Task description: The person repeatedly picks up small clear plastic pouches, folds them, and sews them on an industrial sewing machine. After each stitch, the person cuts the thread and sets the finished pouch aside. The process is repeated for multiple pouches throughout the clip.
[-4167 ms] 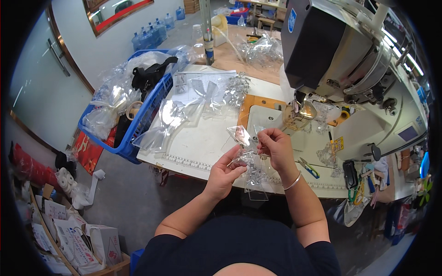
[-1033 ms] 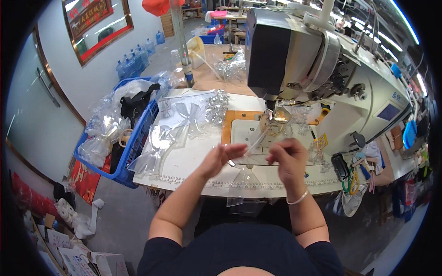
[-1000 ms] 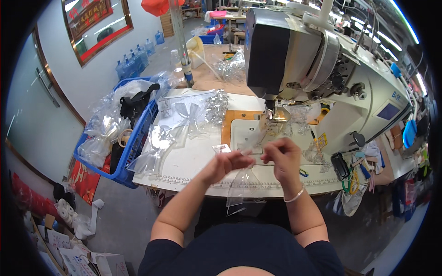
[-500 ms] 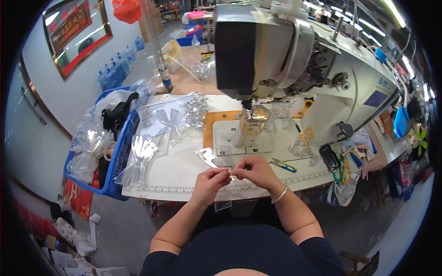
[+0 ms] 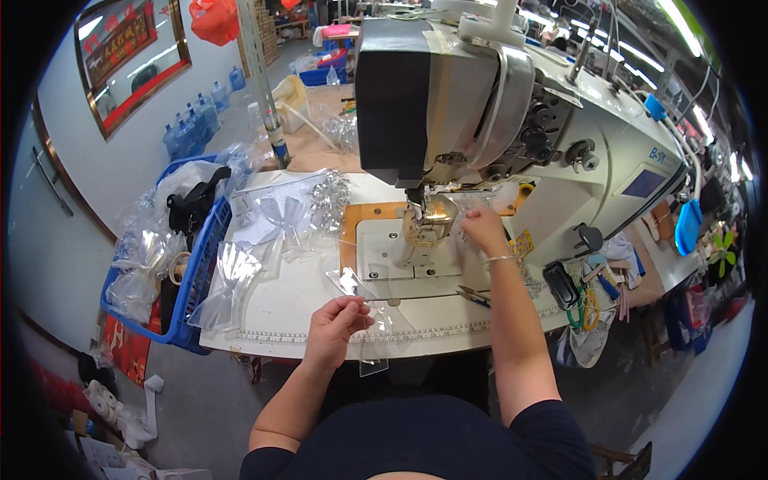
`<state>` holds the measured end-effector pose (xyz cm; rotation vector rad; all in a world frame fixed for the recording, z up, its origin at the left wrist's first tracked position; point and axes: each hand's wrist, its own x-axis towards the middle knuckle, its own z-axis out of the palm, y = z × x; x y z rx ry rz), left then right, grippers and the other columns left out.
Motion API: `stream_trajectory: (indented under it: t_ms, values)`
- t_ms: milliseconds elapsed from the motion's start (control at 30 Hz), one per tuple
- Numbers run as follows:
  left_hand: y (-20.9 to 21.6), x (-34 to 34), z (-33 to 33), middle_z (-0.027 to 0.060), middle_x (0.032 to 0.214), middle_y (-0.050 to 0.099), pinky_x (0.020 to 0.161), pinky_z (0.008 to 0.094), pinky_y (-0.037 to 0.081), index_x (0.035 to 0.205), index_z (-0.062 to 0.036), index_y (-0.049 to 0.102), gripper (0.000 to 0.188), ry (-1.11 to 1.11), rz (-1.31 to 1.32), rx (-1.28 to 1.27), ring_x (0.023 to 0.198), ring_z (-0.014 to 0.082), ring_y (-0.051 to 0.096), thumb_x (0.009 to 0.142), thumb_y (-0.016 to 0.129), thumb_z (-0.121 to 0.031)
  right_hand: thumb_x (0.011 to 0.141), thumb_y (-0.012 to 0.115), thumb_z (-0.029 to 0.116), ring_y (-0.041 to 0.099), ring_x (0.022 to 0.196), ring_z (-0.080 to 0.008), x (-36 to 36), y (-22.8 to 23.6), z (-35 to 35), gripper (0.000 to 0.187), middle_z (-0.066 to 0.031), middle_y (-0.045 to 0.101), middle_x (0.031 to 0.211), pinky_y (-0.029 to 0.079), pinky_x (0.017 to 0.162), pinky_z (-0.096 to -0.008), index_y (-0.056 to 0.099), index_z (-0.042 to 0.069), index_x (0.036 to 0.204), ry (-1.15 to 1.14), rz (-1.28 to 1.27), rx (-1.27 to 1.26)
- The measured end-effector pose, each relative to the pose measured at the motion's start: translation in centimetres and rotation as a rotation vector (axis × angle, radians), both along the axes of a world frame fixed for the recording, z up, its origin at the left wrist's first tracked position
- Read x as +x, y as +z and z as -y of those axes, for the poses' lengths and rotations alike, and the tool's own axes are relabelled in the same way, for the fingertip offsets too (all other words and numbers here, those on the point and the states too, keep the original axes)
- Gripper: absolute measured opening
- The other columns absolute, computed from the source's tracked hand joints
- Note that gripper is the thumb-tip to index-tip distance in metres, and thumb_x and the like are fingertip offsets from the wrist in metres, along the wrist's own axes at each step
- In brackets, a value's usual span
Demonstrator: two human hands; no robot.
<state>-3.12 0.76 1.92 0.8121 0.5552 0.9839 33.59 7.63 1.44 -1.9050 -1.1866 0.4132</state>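
Observation:
Near the front edge of the white sewing table, my left hand (image 5: 339, 326) pinches a strip of clear plastic (image 5: 373, 352), which hangs partly over the edge. My right hand (image 5: 483, 230) reaches out beside the sewing machine's needle area (image 5: 424, 212), over small clear plastic pieces (image 5: 490, 197) behind it. Its fingers are bent together; whether they hold anything is too small to make out. The sewing machine (image 5: 480, 96) towers above both hands. A pair of thread snips (image 5: 474, 297) lies close to my right forearm, partly hidden by it.
At the left stands a blue basket (image 5: 192, 300) full of clear plastic and black items. Bundled clear plastic pieces (image 5: 234, 276) and paper (image 5: 264, 210) lie beside it. A black case (image 5: 562, 285) and coloured-handled tools (image 5: 592, 310) sit at the right. A ruler tape (image 5: 280, 339) runs along the table's front.
My right hand has left the plastic strip and moved forward and right, beside the machine's needle area. My left hand has shifted slightly left and down, still pinching the strip.

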Motion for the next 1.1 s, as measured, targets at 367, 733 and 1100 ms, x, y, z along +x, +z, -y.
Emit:
stream_trajectory:
  t_ms: [367,733,1100]
  values:
    - [3.3,4.5,0.8,0.0099,0.133,0.047,0.071,0.0252,0.049,0.096,-0.0002,0.067,0.017,-0.212,-0.282,0.409,0.095,0.0141,0.058,0.086,0.063,-0.014,0.088,0.059,0.019,0.063,0.080,-0.0187,-7.7,2.6,11.7,0.023,-0.0078,0.063,0.096,0.054,0.071,-0.0346,0.055,0.009,0.108,0.440,-1.508,0.090]
    - [0.0,4.9,0.1,0.0048,0.101,0.062,0.060,0.0200,0.043,0.096,-0.0023,0.067,0.018,-0.024,-0.310,0.192,0.079,0.0079,0.055,0.087,0.063,-0.018,0.091,0.058,0.014,0.058,0.093,-0.0129,-15.4,2.2,13.5,0.020,-0.0035,0.061,0.105,0.051,0.074,-0.0286,0.059,0.003,0.107,0.486,-1.216,-0.022]
    - [0.7,4.6,1.8,0.0037,0.082,0.063,0.061,0.0212,0.045,0.102,0.0019,0.065,0.020,-0.051,-0.294,0.238,0.068,0.0073,0.054,0.085,0.063,-0.008,0.087,0.064,0.019,0.059,0.071,-0.0104,-17.5,-0.6,11.2,0.017,-0.0038,0.062,0.081,0.052,0.056,-0.0245,0.061,0.003,0.091,0.176,-1.083,0.130]
